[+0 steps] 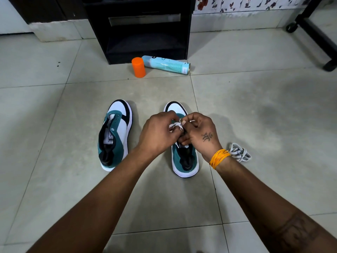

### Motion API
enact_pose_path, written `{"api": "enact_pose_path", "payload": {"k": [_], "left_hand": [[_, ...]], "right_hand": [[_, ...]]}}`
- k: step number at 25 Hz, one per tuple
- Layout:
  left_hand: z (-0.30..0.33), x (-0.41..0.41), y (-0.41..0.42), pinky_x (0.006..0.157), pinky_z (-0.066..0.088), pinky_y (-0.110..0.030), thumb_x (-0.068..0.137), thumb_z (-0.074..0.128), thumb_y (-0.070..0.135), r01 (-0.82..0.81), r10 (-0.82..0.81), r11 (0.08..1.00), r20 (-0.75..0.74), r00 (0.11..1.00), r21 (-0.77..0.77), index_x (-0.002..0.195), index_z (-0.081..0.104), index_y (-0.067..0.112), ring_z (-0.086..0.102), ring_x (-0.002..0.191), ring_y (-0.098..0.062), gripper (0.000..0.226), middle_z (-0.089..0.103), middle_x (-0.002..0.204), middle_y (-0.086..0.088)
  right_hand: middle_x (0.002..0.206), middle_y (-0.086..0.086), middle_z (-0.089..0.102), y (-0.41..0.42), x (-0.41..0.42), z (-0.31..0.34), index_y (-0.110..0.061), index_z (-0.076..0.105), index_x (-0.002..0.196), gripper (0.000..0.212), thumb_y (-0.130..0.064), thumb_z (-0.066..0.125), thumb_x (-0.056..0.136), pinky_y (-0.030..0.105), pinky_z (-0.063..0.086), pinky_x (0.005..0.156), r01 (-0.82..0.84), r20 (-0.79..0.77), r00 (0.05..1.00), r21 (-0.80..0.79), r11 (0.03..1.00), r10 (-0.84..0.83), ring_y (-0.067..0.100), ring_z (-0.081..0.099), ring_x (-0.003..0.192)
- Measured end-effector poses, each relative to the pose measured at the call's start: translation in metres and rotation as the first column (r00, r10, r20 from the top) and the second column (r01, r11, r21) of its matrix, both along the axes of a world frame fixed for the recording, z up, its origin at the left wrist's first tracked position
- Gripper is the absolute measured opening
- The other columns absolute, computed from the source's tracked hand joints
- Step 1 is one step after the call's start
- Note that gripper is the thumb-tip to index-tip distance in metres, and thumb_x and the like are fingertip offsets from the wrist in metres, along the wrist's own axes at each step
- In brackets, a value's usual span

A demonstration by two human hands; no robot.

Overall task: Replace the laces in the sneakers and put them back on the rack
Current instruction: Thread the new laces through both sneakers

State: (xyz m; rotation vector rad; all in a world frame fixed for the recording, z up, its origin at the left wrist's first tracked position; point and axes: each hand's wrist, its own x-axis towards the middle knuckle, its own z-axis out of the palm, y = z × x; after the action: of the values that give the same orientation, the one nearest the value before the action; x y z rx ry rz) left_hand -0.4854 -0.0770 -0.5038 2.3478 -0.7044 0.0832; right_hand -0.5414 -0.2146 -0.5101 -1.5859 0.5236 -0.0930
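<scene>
Two teal, white and black sneakers stand side by side on the tiled floor, toes pointing away from me. The left sneaker has bare eyelets and no lace. Over the right sneaker my left hand and my right hand meet, and both pinch a white lace above its eyelets. My hands hide most of that shoe's tongue. A second white lace lies bundled on the floor just right of my right wrist.
A black shoe rack stands against the far wall. In front of it lie an orange cap and a light-blue spray can on its side. A black wheeled frame stands at far right.
</scene>
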Motion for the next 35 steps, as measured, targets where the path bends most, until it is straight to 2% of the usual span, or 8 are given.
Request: {"api": "enact_pose_path", "payload": {"k": [4, 8, 12, 15, 21, 26, 31, 35], "left_hand": [[-0.009, 0.006, 0.004, 0.066, 0.048, -0.028, 0.079, 0.063, 0.030, 0.054, -0.052, 0.998, 0.092, 0.994, -0.021, 0.094, 0.077, 0.019, 0.064, 0.074, -0.014, 0.023, 0.070, 0.084, 0.003], [-0.003, 0.011, 0.005, 0.063, 0.039, -0.012, 0.076, 0.074, 0.016, 0.022, -0.034, 0.992, -0.102, 0.994, -0.123, 0.082, 0.080, 0.016, 0.057, 0.064, 0.002, 0.008, 0.069, 0.074, 0.011], [0.006, 0.010, 0.003, 0.059, 0.038, -0.011, 0.080, 0.075, 0.007, -0.017, -0.050, 0.986, -0.388, 0.920, -0.168, 0.072, 0.076, 0.016, 0.053, 0.055, 0.005, 0.012, 0.064, 0.058, 0.016], [0.011, 0.012, 0.004, 0.051, 0.035, -0.020, 0.082, 0.070, 0.006, -0.047, -0.124, 0.967, -0.623, 0.772, -0.251, 0.070, 0.072, 0.013, 0.044, 0.049, -0.003, 0.015, 0.057, 0.054, 0.010], [0.005, 0.017, 0.011, 0.050, 0.018, -0.023, 0.078, 0.068, 0.011, -0.177, -0.251, 0.917, -0.863, 0.439, -0.357, 0.078, 0.073, 0.015, 0.037, 0.057, -0.013, 0.006, 0.052, 0.069, -0.002], [-0.001, 0.018, 0.011, 0.051, 0.021, -0.023, 0.087, 0.065, 0.007, -0.194, -0.250, 0.913, -0.869, 0.428, -0.358, 0.085, 0.072, 0.014, 0.036, 0.058, -0.014, 0.009, 0.052, 0.070, -0.001], [0.002, 0.017, 0.013, 0.050, 0.028, -0.023, 0.076, 0.068, 0.019, -0.170, -0.285, 0.900, -0.838, 0.466, -0.401, 0.078, 0.074, 0.017, 0.039, 0.057, -0.013, 0.007, 0.053, 0.070, -0.002], [0.003, 0.023, 0.018, 0.053, 0.039, -0.027, 0.078, 0.062, 0.029, -0.112, -0.235, 0.922, -0.767, 0.597, -0.370, 0.097, 0.076, -0.002, 0.046, 0.058, -0.014, 0.039, 0.059, 0.072, -0.005]], "right_hand": [[0.074, 0.014, 0.070, -0.001, -0.003, 0.006, -0.002, 0.063, 0.106, 0.013, 0.001, 0.054, 0.097, 0.035, 0.059, 0.056, -0.021, 0.002, 1.000, 0.066, 0.998, 0.021, 0.029, 0.069, 0.059], [0.075, 0.003, 0.068, 0.000, -0.009, 0.007, -0.014, 0.060, 0.108, 0.030, 0.006, 0.065, 0.086, 0.037, 0.060, 0.060, -0.065, 0.028, 0.998, 0.028, 0.998, 0.064, 0.022, 0.065, 0.058], [0.081, -0.008, 0.067, -0.006, -0.010, -0.001, -0.020, 0.056, 0.098, 0.026, -0.005, 0.070, 0.082, 0.031, 0.051, 0.062, -0.038, 0.137, 0.982, -0.533, 0.845, 0.131, 0.004, 0.054, 0.056], [0.084, -0.004, 0.067, -0.004, -0.012, -0.003, -0.017, 0.053, 0.097, 0.018, -0.012, 0.064, 0.084, 0.038, 0.045, 0.060, -0.032, 0.177, 0.950, -0.765, 0.643, 0.258, 0.016, 0.051, 0.061], [0.085, -0.003, 0.063, -0.002, -0.017, -0.007, -0.016, 0.062, 0.091, 0.017, -0.001, 0.064, 0.082, 0.033, 0.041, 0.064, 0.061, 0.248, 0.947, -0.764, 0.642, 0.206, 0.018, 0.055, 0.070], [0.085, -0.012, 0.070, -0.005, -0.022, 0.001, -0.019, 0.072, 0.091, 0.009, -0.011, 0.074, 0.086, 0.018, 0.048, 0.066, 0.009, 0.218, 0.968, -0.522, 0.853, 0.123, 0.001, 0.061, 0.070], [0.084, -0.014, 0.073, -0.011, -0.022, -0.001, -0.019, 0.079, 0.092, 0.012, -0.009, 0.078, 0.085, 0.010, 0.045, 0.067, 0.018, 0.242, 0.961, -0.529, 0.849, 0.131, -0.003, 0.063, 0.070], [0.088, -0.009, 0.073, -0.023, -0.023, -0.004, -0.018, 0.080, 0.092, 0.018, -0.003, 0.074, 0.083, 0.017, 0.049, 0.069, 0.039, 0.257, 0.947, -0.687, 0.725, 0.193, -0.005, 0.058, 0.067]]}}
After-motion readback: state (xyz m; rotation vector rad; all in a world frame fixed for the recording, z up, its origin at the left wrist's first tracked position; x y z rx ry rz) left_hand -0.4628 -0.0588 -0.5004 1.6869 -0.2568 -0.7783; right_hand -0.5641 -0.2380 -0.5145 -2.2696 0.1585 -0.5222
